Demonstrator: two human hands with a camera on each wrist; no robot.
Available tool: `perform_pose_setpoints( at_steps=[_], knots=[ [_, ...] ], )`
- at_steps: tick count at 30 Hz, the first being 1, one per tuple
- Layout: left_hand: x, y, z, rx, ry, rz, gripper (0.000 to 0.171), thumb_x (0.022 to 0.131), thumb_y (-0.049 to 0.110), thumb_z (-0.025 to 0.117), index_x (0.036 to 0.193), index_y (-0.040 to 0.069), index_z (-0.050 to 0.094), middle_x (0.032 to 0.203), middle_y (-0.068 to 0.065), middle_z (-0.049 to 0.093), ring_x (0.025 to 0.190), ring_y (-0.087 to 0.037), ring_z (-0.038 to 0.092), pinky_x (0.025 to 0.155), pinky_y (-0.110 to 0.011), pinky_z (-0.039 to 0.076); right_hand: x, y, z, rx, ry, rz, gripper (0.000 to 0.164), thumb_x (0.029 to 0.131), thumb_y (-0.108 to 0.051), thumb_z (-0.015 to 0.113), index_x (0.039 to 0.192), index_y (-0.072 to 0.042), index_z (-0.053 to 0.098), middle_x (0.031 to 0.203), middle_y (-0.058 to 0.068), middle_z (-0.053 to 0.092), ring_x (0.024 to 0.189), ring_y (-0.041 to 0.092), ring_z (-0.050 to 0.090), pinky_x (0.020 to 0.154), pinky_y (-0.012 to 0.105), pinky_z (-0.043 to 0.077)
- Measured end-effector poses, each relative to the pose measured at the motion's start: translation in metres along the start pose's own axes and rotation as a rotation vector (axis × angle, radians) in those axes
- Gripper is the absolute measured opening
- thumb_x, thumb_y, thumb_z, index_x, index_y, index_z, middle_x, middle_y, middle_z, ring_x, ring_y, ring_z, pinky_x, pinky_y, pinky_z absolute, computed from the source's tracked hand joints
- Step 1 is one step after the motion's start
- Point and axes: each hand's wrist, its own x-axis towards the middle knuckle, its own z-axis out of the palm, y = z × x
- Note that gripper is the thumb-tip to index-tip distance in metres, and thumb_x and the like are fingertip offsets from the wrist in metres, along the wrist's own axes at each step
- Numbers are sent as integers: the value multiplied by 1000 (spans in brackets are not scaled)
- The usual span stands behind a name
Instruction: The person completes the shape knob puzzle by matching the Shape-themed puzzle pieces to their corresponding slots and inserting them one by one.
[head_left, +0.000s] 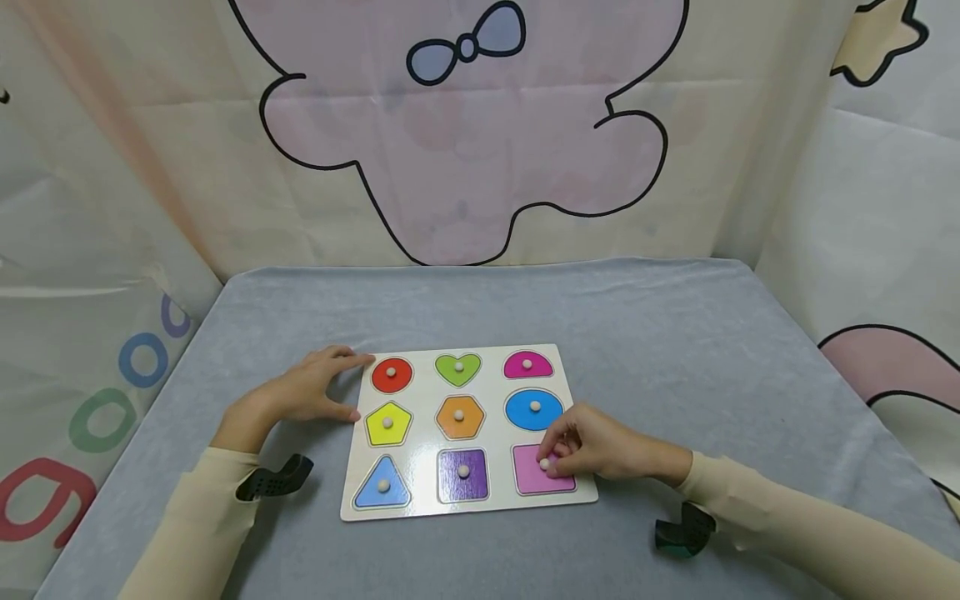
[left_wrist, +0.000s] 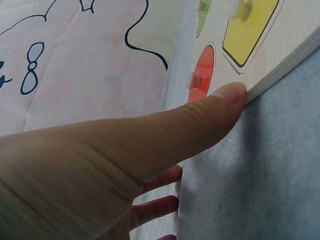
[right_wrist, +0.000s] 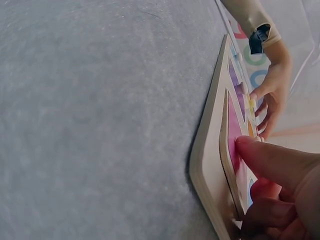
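A white wooden peg puzzle board (head_left: 423, 500) lies flat on the cloth, with coloured shapes in its recesses. My right hand (head_left: 600, 442) pinches the small knob of the pink rectangle puzzle piece (head_left: 528, 475) at the board's near right corner. In the right wrist view, the edge of this pink piece (right_wrist: 233, 120) seems to stand slightly proud of the board. At the board's left edge, my left hand (head_left: 303, 387) touches with thumb and forefinger, its fingers spread. The left wrist view has the thumb (left_wrist: 220, 107) against the board's edge, near the red circle (left_wrist: 204, 75).
Other knobbed pieces sit in the board, among them a purple square (head_left: 450, 483), a blue oval (head_left: 517, 408) and a blue triangle (head_left: 375, 498). Grey-blue cloth (head_left: 660, 333) covers the table. Printed curtains (head_left: 465, 150) hang behind and at both sides.
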Motion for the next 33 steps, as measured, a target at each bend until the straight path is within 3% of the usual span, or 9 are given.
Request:
perform_pose_setpoints(
  at_steps=[18, 26, 33],
  knots=[
    [0, 1, -2, 13, 9, 14, 90, 76, 43, 87, 152, 18, 46, 154, -28, 37, 140, -52, 34, 107, -74, 37, 5, 2, -3, -20, -42, 2, 12, 82, -11, 83, 91, -5, 77, 67, 0, 57, 58, 1, 48, 51, 13, 38],
    [1, -1, -1, 8, 15, 29, 90, 76, 44, 87, 152, 18, 46, 154, -28, 37, 140, -52, 34, 107, -74, 36, 7, 0, -8, -41, -97, -6, 15, 91, -18, 76, 98, -5, 77, 68, -3, 56, 58, 0, 46, 52, 13, 36],
    [0, -1, 0, 9, 13, 28, 90, 76, 44, 87, 152, 18, 46, 154, -29, 37, 139, -52, 34, 107, -74, 37, 8, -1, -11, -39, -99, 12, 19, 94, -21, 72, 105, -6, 77, 76, 7, 65, 64, 2, 52, 57, 15, 42]
  ],
)
